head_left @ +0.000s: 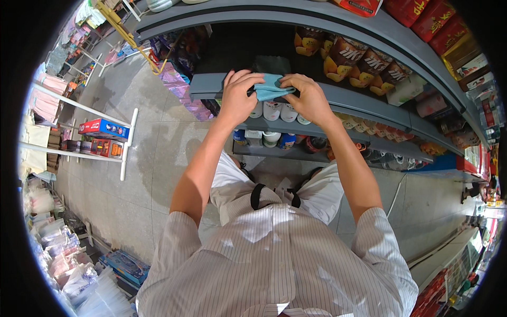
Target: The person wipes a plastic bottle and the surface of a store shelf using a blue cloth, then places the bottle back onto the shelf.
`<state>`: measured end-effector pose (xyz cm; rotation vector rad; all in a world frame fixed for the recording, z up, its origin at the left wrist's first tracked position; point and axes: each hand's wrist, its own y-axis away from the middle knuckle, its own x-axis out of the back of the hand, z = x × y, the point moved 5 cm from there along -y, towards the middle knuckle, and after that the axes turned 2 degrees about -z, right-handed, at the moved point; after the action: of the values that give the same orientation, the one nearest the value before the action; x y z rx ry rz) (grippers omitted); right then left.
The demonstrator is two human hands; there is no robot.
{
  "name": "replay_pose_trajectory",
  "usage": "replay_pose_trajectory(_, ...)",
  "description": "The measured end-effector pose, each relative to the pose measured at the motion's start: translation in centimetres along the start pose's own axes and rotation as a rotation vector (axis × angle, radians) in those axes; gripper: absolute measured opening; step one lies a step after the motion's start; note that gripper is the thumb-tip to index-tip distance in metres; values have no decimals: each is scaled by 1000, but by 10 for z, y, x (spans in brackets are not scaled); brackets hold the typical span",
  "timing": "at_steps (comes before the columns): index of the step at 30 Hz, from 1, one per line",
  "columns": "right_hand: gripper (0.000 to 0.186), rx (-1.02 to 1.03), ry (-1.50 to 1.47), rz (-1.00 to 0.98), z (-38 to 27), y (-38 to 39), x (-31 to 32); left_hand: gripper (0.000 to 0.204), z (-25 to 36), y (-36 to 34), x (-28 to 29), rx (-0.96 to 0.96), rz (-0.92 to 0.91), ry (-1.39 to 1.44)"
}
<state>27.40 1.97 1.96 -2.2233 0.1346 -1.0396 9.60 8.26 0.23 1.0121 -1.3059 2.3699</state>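
Note:
A teal cloth [272,87] is bunched between my two hands at the front edge of a grey shelf [210,85]. My left hand [238,96] grips its left end, with fingers bent over the shelf edge. At the other end, my right hand [308,96] pinches a fold between thumb and fingers. Just behind the cloth, on the dark shelf surface, is a dark, flat-looking rectangular patch [271,64] that I cannot make out. White bottles [272,111] stand on the level below, partly covered by my hands and the cloth.
Brown snack tubs [346,57] line the same shelf to the right. Dark purple packages [193,47] are at its left end. Lower down are more bottles [272,139]. A white rack [129,142] with boxed goods stands on the left, across the grey tiled floor [158,148].

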Motion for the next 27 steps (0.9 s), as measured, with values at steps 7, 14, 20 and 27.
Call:
replay_pose_trajectory(7,34,-452,-20,-33,16,-31,3,35,-17,-25,-7,580,-49,283)
replay_pose_trajectory(14,39,-164,374,-54,7,-27,-11,39,7,-24,-4,133,-56,-164)
replay_pose_trajectory(20,53,-97,346,-284,4,-4,-23,43,19,4,-21,46,-198,-228)
replay_pose_trajectory(27,45,36,220,-37,-29,9,11,45,38,8,-3,16,-8,-122)
